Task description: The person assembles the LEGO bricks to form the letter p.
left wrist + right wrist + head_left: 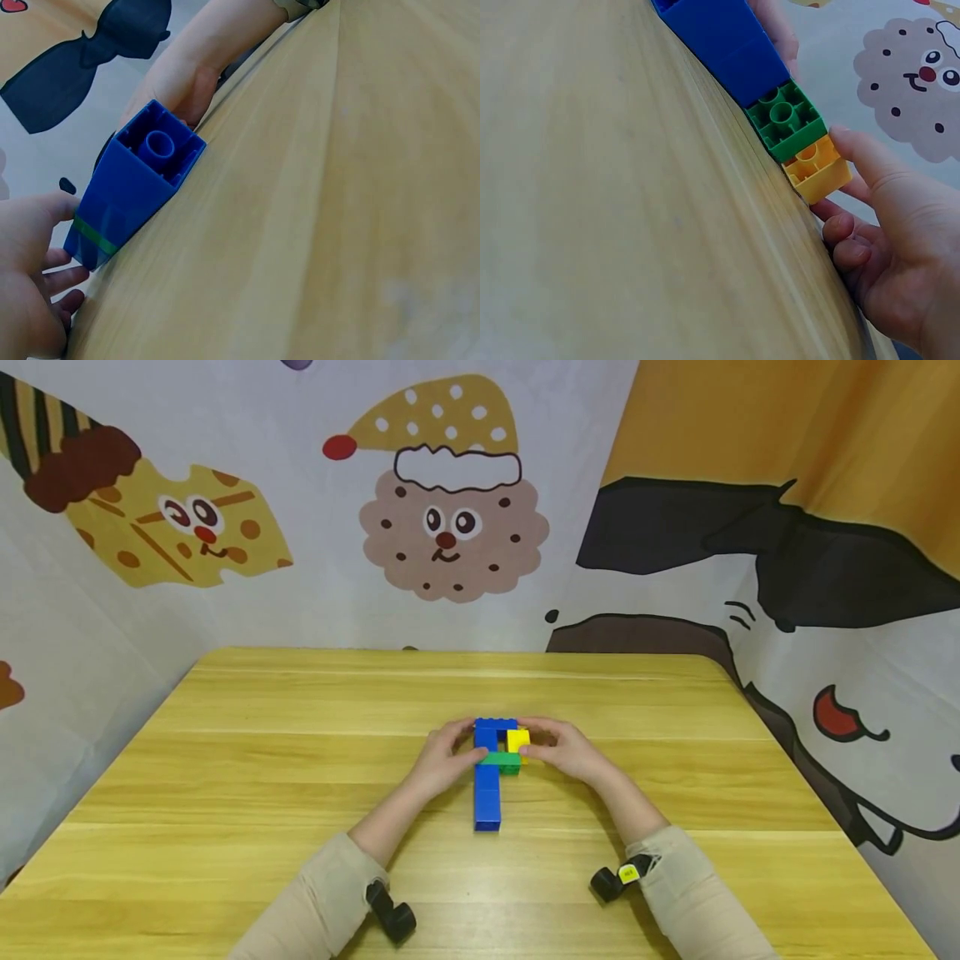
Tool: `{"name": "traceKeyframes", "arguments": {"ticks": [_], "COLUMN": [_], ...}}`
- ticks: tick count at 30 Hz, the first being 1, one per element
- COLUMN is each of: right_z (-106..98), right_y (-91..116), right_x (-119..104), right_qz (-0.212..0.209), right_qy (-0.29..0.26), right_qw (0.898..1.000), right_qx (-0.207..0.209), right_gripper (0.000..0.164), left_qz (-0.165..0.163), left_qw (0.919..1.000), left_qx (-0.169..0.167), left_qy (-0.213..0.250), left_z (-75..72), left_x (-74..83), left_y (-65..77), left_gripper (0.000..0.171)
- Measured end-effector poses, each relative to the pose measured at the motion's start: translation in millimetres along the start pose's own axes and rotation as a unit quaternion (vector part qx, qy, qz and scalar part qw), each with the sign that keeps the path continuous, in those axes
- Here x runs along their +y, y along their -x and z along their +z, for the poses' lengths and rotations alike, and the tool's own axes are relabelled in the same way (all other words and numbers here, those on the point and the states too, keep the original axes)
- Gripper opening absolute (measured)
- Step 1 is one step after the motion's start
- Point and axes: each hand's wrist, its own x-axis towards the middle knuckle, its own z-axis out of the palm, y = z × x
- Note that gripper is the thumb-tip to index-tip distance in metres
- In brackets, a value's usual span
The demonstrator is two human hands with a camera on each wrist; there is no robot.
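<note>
A flat shape of toy building bricks lies on the table in the head view. Its long side is a column of blue bricks (487, 793), crossed by a green brick (504, 759). To the right sits a yellow brick (517, 741), and a studded blue brick (496, 724) spans the far end. My left hand (441, 762) grips the column's left side, thumb by the green brick. My right hand (567, 752) pinches the yellow brick, thumb on its near side and index finger reaching the far blue brick. The right wrist view shows the hollow underside of the green brick (784, 118).
The wooden table (225, 827) reaches back to a wall cloth (300, 618) printed with cartoon figures. Black wrist cameras are strapped to the left sleeve (322, 877) and right sleeve (690, 877).
</note>
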Motion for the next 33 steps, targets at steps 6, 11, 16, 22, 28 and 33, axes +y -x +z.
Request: {"name": "traceKeyframes", "arguments": {"ticks": [6,11,16,22,28,33], "right_z": [0,-1,-2,-3,-5,-8], "right_y": [-3,-2,-2,-1,2,9], "right_x": [4,5,4,3,1,-1], "right_qz": [0.002,0.002,0.003,0.018,0.022,0.029], "right_qy": [0.012,0.010,0.016,0.012,0.008,-0.011], "right_qw": [1.000,1.000,1.000,1.000,1.000,0.999], "right_qx": [-0.002,-0.004,-0.006,-0.009,-0.010,-0.010], "right_gripper": [0.053,0.054,0.055,0.055,0.050,0.044], "left_qz": [-0.013,-0.016,-0.014,-0.017,-0.029,-0.022], "left_qw": [0.9998,0.9996,0.9998,0.9998,0.9988,0.9990], "left_qx": [0.000,0.001,0.004,0.001,-0.001,-0.008], "left_qy": [-0.017,-0.022,-0.016,0.012,0.039,0.039], "left_z": [0.0,0.6,1.5,-0.2,-6.9,-13.1], "left_x": [1.5,2.2,2.6,3.3,4.3,5.5], "left_y": [-0.2,-0.3,-0.3,-0.2,1.9,5.0], "left_gripper": [0.059,0.059,0.058,0.058,0.054,0.052]}}
